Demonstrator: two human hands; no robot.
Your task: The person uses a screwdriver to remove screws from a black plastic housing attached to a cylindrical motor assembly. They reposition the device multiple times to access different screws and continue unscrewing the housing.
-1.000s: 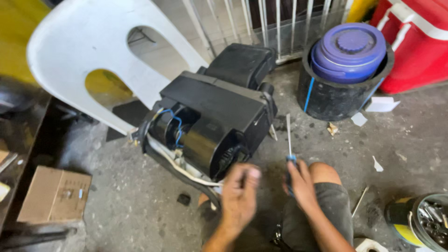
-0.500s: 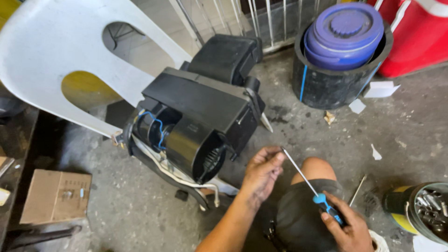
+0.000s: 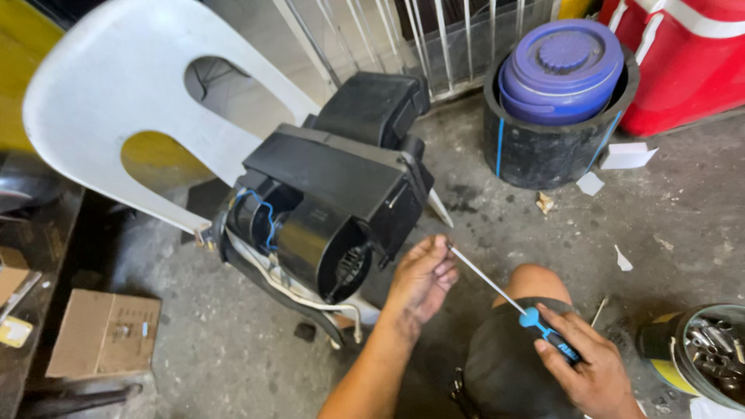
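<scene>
Head cam, left to right: cardboard box (image 3: 103, 334) on the concrete floor (image 3: 683, 225) at far left, white plastic chair (image 3: 116, 101) tipped behind it. Black blower housing (image 3: 334, 194) leans against the chair, round fan opening facing the camera, blue wires (image 3: 268, 221) and a white cable (image 3: 295, 291) along its lower left side. Left hand (image 3: 423, 283) sits just right of the housing's lower corner, grip loosely curled, fingertips pinching the tip of the screwdriver (image 3: 504, 299); cannot tell if a screw is in there. Shaft runs down-right over the bent knee (image 3: 535, 283) to the blue-black handle, right hand (image 3: 590, 368) grip clenched around it. Behind, a black bucket (image 3: 543, 151) holds a blue lidded container (image 3: 563, 70), red cooler (image 3: 683, 62) beside it. Paper scraps (image 3: 627, 155) on the floor nearby. Tin of metal hardware (image 3: 710, 353) at the right edge.
</scene>
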